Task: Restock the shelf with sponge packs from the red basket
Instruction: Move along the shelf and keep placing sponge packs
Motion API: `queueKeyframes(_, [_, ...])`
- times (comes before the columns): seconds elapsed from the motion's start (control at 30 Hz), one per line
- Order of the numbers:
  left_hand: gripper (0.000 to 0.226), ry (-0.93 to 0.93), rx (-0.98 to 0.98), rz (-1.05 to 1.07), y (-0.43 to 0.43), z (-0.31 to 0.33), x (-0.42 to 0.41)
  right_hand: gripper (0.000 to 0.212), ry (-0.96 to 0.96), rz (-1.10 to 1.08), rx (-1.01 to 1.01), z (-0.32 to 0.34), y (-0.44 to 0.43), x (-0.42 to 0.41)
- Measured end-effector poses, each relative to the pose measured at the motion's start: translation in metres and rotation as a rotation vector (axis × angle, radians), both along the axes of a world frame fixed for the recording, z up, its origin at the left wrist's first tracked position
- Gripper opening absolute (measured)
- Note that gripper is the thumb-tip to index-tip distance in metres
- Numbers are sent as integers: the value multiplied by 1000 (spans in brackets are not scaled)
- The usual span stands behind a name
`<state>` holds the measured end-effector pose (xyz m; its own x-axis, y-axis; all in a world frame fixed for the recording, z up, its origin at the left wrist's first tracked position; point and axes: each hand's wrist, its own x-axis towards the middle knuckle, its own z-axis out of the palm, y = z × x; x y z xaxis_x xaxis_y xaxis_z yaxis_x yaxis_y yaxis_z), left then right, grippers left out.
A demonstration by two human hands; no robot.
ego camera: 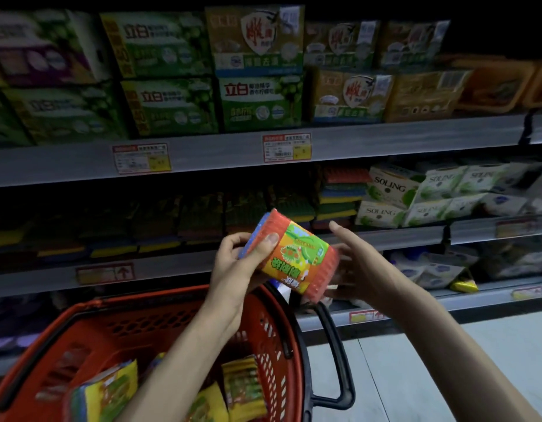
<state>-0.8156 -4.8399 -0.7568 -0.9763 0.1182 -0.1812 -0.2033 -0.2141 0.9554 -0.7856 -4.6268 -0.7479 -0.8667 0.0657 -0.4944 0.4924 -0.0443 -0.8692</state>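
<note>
A sponge pack (pixel 289 255) with an orange-and-green label is gripped at its left end by the left hand (pixel 234 264), the thumb laid across its top, above the red basket (pixel 148 327). The right hand (pixel 359 264) is held with straight fingers just beside the pack's right end. More packs (pixel 111 388) are seen lying in the basket. Stacked sponges (pixel 339 197) are ranged on the shelf (pixel 178 264) behind.
</note>
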Motion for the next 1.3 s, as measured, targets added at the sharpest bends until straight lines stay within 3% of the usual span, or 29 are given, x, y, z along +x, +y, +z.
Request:
queueKeyframes(0.1, [65, -32, 122, 28, -3, 2, 3, 81, 32, 61, -69, 2, -1, 8])
queueKeyframes(0.2, [55, -60, 187, 22, -7, 1, 5, 60, 159, 153, -67, 7, -8, 16])
queueKeyframes(0.37, [57, -93, 216, 19, -13, -2, 7, 38, 291, 1, -49, 6, -23, 16])
queueKeyframes(0.7, [70, -80, 119, 22, -16, -3, 9, 37, 428, -85, -87, 2, -39, 17])
queueKeyframes(0.97, [76, -137, 81, 8, -11, -8, 15, 33, 417, -155, -97, -1, -39, 13])
queueKeyframes(1.3, [62, -44, -33, -167, -27, -10, 22, 32, 452, -331, -97, 4, -24, -5])
